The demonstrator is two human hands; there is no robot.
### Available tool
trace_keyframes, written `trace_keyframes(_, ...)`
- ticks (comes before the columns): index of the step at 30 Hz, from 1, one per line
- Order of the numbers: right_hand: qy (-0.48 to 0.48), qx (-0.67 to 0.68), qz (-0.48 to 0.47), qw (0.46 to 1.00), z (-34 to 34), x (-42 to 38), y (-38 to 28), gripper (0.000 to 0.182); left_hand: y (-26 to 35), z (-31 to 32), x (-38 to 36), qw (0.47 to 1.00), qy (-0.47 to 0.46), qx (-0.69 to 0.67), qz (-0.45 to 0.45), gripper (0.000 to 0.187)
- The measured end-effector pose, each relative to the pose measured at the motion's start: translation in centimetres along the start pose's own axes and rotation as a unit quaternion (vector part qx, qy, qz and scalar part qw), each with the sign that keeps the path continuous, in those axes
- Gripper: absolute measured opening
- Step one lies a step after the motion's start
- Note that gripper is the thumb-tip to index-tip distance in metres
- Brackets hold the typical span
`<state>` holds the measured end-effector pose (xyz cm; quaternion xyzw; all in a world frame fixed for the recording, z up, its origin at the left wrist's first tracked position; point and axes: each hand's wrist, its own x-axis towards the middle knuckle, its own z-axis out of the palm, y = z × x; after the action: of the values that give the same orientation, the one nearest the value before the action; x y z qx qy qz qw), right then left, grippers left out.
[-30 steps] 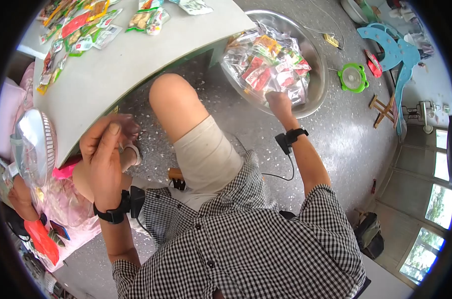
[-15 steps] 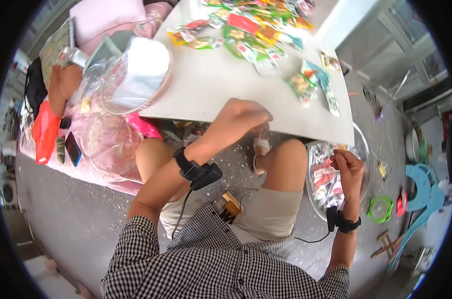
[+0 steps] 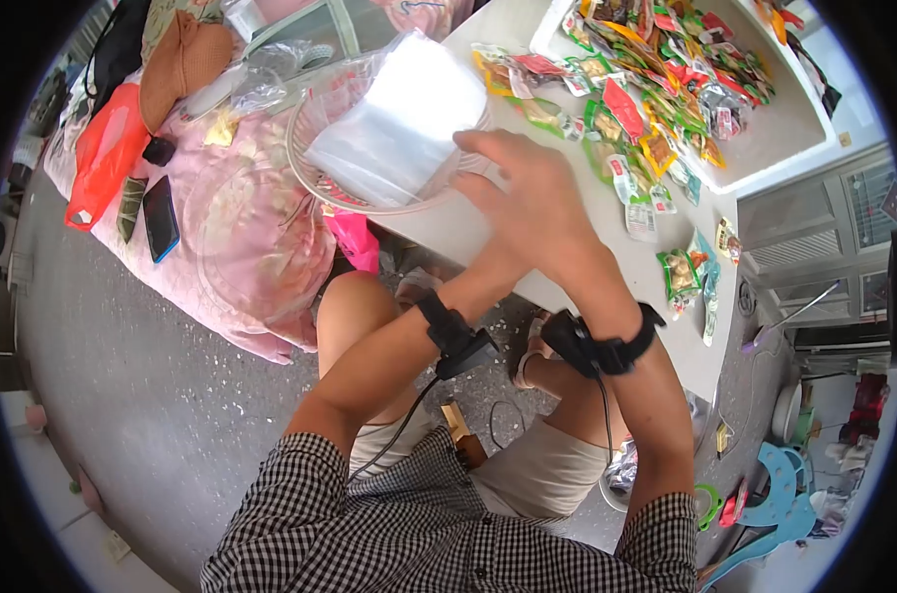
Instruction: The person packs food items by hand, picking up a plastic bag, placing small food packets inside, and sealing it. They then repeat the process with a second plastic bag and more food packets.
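My right hand (image 3: 542, 203) reaches across to the left over the table (image 3: 607, 296), blurred by motion. Its thumb and fingers are apart at the edge of a stack of clear plastic bags (image 3: 404, 109), and nothing shows between them. The bags lie in a pink mesh basket (image 3: 298, 163) at the table's left end. Beneath the right hand is my left hand (image 3: 503, 262), its fingers hidden. To the right on the table lie a green snack packet (image 3: 679, 275) and a blue-and-white one (image 3: 710, 301).
A white foam box (image 3: 799, 143) full of small snack packets stands at the back right, with more packets (image 3: 621, 158) spilled before it. On the pink-covered seat at left are a phone (image 3: 160, 219), a red bag (image 3: 106, 153) and a brown hat (image 3: 187, 64).
My right hand has come from beside the table's right end to the basket, crossing over my left hand. My view has turned, bringing the foam box into sight.
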<state>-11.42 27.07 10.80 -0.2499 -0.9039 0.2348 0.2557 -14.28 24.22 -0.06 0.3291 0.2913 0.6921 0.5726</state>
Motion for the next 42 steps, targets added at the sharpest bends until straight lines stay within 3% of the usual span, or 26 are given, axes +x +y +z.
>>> trace_keyframes(2,-0.032,-0.031,-0.008,0.999,3.6,3.1,1.5,0.046,0.8,-0.9,-0.4,0.996,0.004,-0.052,-0.068,0.022)
trace_keyframes(5,-0.094,-0.066,-0.012,0.993,7.2,5.8,3.3,0.033,-0.5,-4.2,0.5,0.983,-0.036,-0.08,-0.16,0.022)
trace_keyframes(7,-0.116,-0.077,-0.017,0.99,8.8,6.1,4.6,0.03,0.2,-5.7,-0.8,0.984,-0.103,0.138,0.043,0.028)
trace_keyframes(9,-0.121,-0.092,-0.037,0.988,9.7,6.4,5.3,0.027,1.1,-6.0,-1.3,0.95,-0.14,0.24,0.144,0.032)
trace_keyframes(11,-0.109,-0.11,-0.069,0.986,9.8,6.4,5.7,0.022,2.0,-5.5,-1.4,0.95,-0.156,0.23,0.144,0.035)
trace_keyframes(14,-0.167,-0.12,-0.028,0.978,9.6,6.9,5.5,0.028,1.3,-5.6,-1.8,0.969,-0.129,0.183,0.103,0.033)
trace_keyframes(17,-0.141,-0.028,0.002,0.99,8.6,6.9,5.4,0.011,-0.1,-6.1,-0.8,0.97,-0.142,0.175,0.091,0.028)
trace_keyframes(20,-0.078,0.188,0.134,0.97,5.2,5.9,4.2,0.014,1.1,-3.9,0.3,0.987,-0.024,0.123,-0.099,0.019)
trace_keyframes(23,0.072,0.484,0.264,0.831,1.0,2.8,3.5,0.017,2.2,-2.3,-0.1,0.99,-0.002,0.11,-0.093,0.014)
trace_keyframes(25,0.135,0.566,0.163,0.796,-0.5,-0.6,6.8,0.018,2.7,-1.6,-0.4,0.979,-0.071,0.162,-0.098,0.016)
trace_keyframes(28,0.22,0.554,0.144,0.79,-1.4,-6.7,10.6,0.018,3.3,-0.5,-0.9,0.953,-0.222,0.158,-0.136,0.019)
trace_keyframes(30,0.243,0.522,0.199,0.793,-0.8,-9.7,11.8,0.019,4.2,0.6,-1.8,0.934,-0.297,0.095,-0.173,0.019)
trace_keyframes(31,0.251,0.519,0.224,0.786,-0.3,-11.0,12.3,0.019,4.0,0.9,-2.0,0.94,-0.294,0.054,-0.164,0.019)
trace_keyframes(35,0.249,0.574,0.309,0.717,0.8,-13.1,11.6,0.022,2.1,1.6,0.0,0.982,-0.089,0.161,-0.033,0.017)
trace_keyframes(37,0.24,0.476,0.268,0.802,1.0,-12.9,11.7,0.021,0.7,1.3,0.8,0.98,-0.014,0.198,-0.03,0.017)
trace_keyframes(38,0.229,0.45,0.271,0.82,0.9,-13.0,11.7,0.021,-0.1,1.2,1.0,0.976,0.023,0.216,-0.027,0.016)
trace_keyframes(42,0.171,0.422,0.317,0.832,-0.5,-12.7,10.6,0.022,-0.6,2.7,0.8,0.961,0.027,0.274,-0.035,0.012)
